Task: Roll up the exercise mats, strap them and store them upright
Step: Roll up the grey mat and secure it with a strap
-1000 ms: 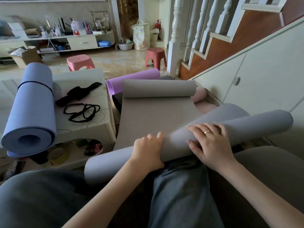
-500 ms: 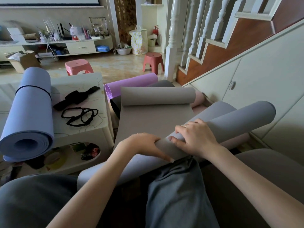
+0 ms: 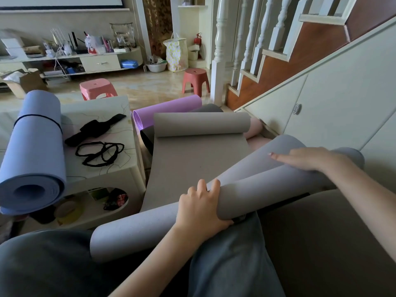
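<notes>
A grey exercise mat (image 3: 199, 159) lies partly rolled across my lap, its far end curled over by the stairs. My left hand (image 3: 199, 205) wraps around the roll near its middle. My right hand (image 3: 306, 158) rests flat on top of the roll's right end, fingers stretched out. A blue mat (image 3: 35, 151), rolled and banded with a black strap, lies on the low table (image 3: 120, 174). Loose black straps (image 3: 99, 152) and a wider black band (image 3: 95, 129) lie beside it. A purple rolled mat (image 3: 167, 110) lies behind the grey one.
A dark rolled mat (image 3: 209, 108) and a pink one (image 3: 256, 127) sit by the stair cabinet (image 3: 321, 108). Two stools (image 3: 97, 88) (image 3: 195, 80) stand on the floor beyond. A cluttered shelf unit (image 3: 100, 63) lines the far wall.
My right hand has slid from the roll's middle out to its right end and flattened. My left hand has shifted from pressing on top to wrapping around the roll, which looks thicker.
</notes>
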A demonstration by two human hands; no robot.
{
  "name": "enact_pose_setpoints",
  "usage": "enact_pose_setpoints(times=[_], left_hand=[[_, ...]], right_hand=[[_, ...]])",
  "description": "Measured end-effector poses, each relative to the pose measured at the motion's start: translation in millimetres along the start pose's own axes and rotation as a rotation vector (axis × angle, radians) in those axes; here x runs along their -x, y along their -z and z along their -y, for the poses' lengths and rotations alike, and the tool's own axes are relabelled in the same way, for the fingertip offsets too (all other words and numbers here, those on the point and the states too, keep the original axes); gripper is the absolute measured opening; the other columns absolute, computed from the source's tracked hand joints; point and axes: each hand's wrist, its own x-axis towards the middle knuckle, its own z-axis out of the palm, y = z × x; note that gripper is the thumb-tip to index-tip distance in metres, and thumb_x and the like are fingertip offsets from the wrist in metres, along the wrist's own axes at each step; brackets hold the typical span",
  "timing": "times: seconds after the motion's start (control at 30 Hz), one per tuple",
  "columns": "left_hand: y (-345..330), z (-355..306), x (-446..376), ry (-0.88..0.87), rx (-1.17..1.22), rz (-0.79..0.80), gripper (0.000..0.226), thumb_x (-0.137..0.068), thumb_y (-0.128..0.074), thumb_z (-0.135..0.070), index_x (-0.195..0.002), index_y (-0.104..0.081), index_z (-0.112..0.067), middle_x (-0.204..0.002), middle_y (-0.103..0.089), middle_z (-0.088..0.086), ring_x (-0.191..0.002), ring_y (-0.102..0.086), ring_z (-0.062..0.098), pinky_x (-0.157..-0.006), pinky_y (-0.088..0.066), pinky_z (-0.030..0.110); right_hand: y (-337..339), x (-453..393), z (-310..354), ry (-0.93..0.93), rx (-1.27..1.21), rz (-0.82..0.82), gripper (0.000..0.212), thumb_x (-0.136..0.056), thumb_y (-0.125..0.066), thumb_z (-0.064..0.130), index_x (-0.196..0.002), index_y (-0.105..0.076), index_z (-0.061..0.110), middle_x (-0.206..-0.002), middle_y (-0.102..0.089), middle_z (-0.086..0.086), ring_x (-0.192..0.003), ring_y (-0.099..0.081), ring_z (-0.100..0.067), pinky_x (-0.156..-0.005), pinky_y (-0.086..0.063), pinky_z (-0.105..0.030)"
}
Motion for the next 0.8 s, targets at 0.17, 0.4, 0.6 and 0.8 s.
enact_pose_setpoints(times=[0.17, 0.4, 0.6, 0.8], left_hand=[[-10, 1, 14, -0.025, -0.068, -0.126, 0.084, -0.027, -0.076, -0.074, -0.090, -0.065, -0.020, -0.071, -0.052, 0.000, -0.048, -0.053, 0.020, -0.038, -0.036, 0.026], [16, 14, 5, 0.021, -0.001, 0.287, 0.085, -0.055, -0.059, -0.088, -0.107, -0.044, -0.023, -0.110, -0.057, -0.002, -0.102, -0.058, 0.022, -0.077, -0.041, 0.034], [5, 16, -5, 0.087, 0.093, 0.261, 0.078, -0.050, -0.054, -0.093, -0.093, -0.051, -0.027, -0.098, -0.064, -0.007, -0.094, -0.061, 0.021, -0.068, -0.038, 0.031], [0, 34, -21, 0.196, 0.316, 0.425, 0.075, -0.052, -0.059, -0.090, -0.085, -0.058, -0.023, -0.089, -0.062, -0.007, -0.086, -0.059, 0.020, -0.072, -0.047, 0.033]], right_hand=[[14, 0, -19, -0.095, -0.178, 0.148, 0.111, -0.068, -0.026, 0.092, -0.152, -0.024, 0.020, -0.160, -0.019, -0.008, -0.143, -0.023, -0.033, -0.112, -0.019, -0.046], [8, 7, -5, 0.013, -0.053, 0.263, 0.079, -0.086, -0.036, 0.075, -0.148, -0.034, 0.026, -0.154, -0.030, -0.005, -0.137, -0.034, -0.027, -0.104, -0.026, -0.039], [0, 3, 3, 0.138, 0.062, 0.042, 0.051, -0.100, -0.029, 0.055, -0.120, -0.060, 0.020, -0.132, -0.056, -0.006, -0.114, -0.052, -0.023, -0.091, -0.034, -0.035], [-22, 35, 36, 0.420, 0.160, -0.470, 0.070, -0.085, -0.011, 0.077, -0.072, -0.056, 0.025, -0.076, -0.061, 0.005, -0.079, -0.057, -0.016, -0.078, -0.037, -0.035]])
